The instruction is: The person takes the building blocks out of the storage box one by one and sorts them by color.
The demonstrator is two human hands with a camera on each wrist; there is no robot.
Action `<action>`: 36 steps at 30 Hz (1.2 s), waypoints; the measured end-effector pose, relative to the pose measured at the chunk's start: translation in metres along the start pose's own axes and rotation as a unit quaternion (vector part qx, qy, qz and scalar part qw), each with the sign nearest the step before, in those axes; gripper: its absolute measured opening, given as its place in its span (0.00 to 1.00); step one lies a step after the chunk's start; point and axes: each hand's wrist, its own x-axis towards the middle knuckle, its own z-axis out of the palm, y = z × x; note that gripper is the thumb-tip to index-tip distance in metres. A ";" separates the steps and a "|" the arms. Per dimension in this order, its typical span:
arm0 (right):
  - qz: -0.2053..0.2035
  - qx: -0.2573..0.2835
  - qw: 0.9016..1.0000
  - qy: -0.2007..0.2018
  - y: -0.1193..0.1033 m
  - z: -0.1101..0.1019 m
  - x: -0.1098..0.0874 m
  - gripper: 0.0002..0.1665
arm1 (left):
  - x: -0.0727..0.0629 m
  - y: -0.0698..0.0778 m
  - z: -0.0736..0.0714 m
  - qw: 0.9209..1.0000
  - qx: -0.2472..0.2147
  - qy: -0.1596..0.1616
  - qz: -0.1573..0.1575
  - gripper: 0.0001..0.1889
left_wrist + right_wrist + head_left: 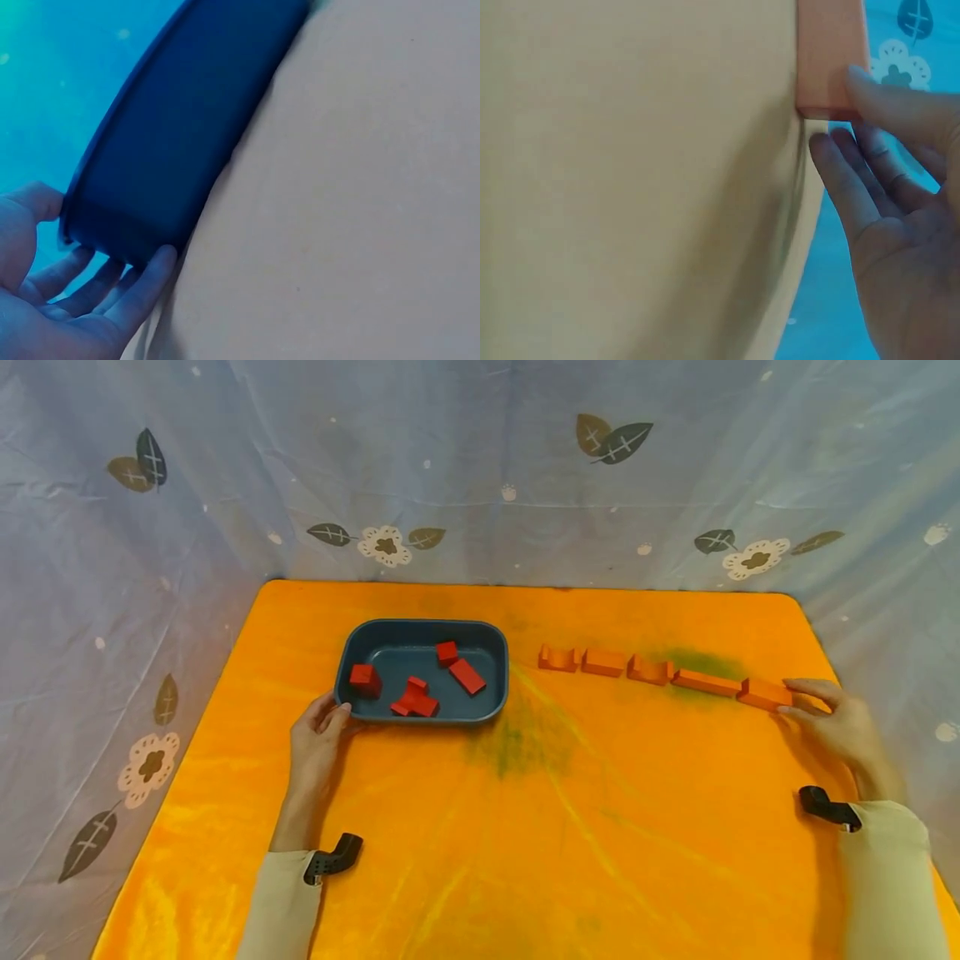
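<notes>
Orange block (pixel 763 694) is looking light, stiff; we're favouring its long sides; our right hand (pixel 843 725) is touching its end, unclenched, our left hand (pixel 317 739) pinching the tray (pixel 408 632).

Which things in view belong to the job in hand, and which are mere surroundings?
Job, it seems:
left hand, touching the dark blue tray
red blocks inside the tray
row of orange blocks
right hand, touching the end block

Surroundings:
yellow-orange tabletop
patterned curtain
wrist cameras
</notes>
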 end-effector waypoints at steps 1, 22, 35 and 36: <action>0.008 0.015 1.000 -0.001 -0.003 -0.001 0.000 0.30 | 0.000 0.000 0.000 1.000 0.004 -0.001 0.002 0.26; -0.171 0.000 0.985 -0.021 -0.166 0.112 0.032 0.27 | 0.000 0.000 0.001 1.000 0.000 0.008 0.010 0.24; -0.220 0.089 0.965 -0.112 -0.256 0.216 0.034 0.32 | 0.000 0.001 0.000 1.000 -0.020 0.009 0.006 0.24; -0.220 0.080 0.964 -0.122 -0.263 0.224 0.032 0.33 | 0.000 0.000 0.000 1.000 -0.020 0.010 0.004 0.24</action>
